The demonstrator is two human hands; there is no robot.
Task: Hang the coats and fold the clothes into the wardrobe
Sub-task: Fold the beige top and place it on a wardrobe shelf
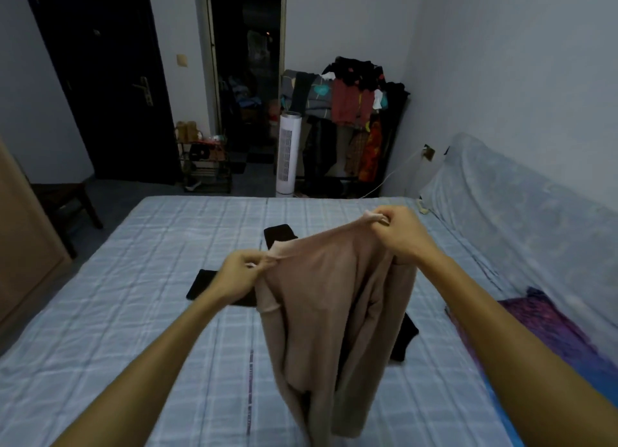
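Observation:
A beige long-sleeved top point(321, 306) hangs in the air over the bed, held up by its upper edge. My left hand point(242, 272) pinches the left corner of that edge. My right hand point(398, 232) pinches the right corner, a little higher and farther away. The cloth droops down to the bottom of the view, with a sleeve folded along its right side. A black garment point(207, 287) lies spread flat on the bed behind the top, mostly hidden by it.
The bed point(117, 313) has a light blue checked sheet. A purple cloth point(548, 326) lies at its right edge. A wooden wardrobe side point(23, 246) stands at the left. A loaded clothes rack point(357, 119), a white tower fan point(288, 152) and a shoe shelf point(207, 165) stand beyond the bed.

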